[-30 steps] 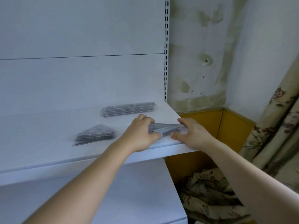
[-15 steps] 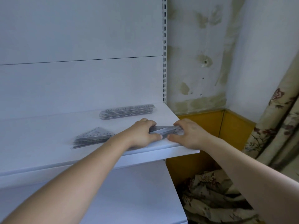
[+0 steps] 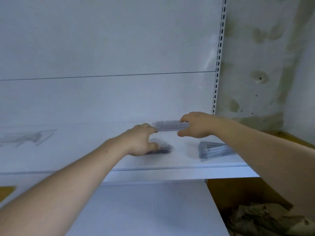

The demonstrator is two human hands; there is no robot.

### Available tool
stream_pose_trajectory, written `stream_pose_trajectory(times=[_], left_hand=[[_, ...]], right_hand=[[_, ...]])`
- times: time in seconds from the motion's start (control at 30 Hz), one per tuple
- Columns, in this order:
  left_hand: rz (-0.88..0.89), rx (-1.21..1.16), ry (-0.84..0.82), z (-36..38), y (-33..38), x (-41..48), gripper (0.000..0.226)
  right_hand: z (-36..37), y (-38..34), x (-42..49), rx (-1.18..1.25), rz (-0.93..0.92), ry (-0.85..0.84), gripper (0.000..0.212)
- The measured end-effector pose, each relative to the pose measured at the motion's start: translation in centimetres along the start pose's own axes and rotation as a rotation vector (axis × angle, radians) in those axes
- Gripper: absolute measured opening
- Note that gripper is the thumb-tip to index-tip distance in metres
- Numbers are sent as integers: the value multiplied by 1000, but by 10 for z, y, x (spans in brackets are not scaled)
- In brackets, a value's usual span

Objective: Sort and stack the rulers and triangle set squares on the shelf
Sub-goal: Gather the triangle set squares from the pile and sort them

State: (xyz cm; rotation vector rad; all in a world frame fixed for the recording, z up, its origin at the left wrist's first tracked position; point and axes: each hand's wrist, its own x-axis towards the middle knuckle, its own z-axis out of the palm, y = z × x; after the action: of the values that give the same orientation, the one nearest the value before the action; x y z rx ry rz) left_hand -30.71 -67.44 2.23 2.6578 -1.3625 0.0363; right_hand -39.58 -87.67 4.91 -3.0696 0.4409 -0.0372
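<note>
A stack of clear rulers (image 3: 170,126) lies at the back of the white shelf (image 3: 170,169). My right hand (image 3: 197,125) is at its right end, fingers curled over the stack and thumb in front of it. My left hand (image 3: 141,141) touches the stack's left end with its fingertips, and its thumb rests by a blurred stack of triangle set squares (image 3: 164,147). A second set-square stack (image 3: 213,149) lies free near the shelf's front right, partly hidden by my right forearm. Faint, blurred set squares (image 3: 29,137) lie far left.
A slotted upright (image 3: 219,57) marks the shelf's right end, with a stained wall (image 3: 264,65) beyond it. A lower white shelf (image 3: 153,210) sits below. Patterned cloth (image 3: 255,220) lies on the floor at the bottom right, by yellow boards (image 3: 238,189).
Both hands let go of the set-square stack at the front right and moved back to the ruler stack. The view swung, so the shelf now sits lower and further right.
</note>
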Motion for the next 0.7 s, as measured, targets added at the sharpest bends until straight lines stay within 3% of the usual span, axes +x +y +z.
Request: stream_pose_trajectory(times=[0.33, 0.7], left_hand=[[-336, -29, 69, -23, -207, -109, 62], [-597, -109, 243, -14, -356, -186, 54]], right_hand=[[12, -221, 88, 14, -212, -33, 69], [53, -415, 177, 53, -425, 4, 66]])
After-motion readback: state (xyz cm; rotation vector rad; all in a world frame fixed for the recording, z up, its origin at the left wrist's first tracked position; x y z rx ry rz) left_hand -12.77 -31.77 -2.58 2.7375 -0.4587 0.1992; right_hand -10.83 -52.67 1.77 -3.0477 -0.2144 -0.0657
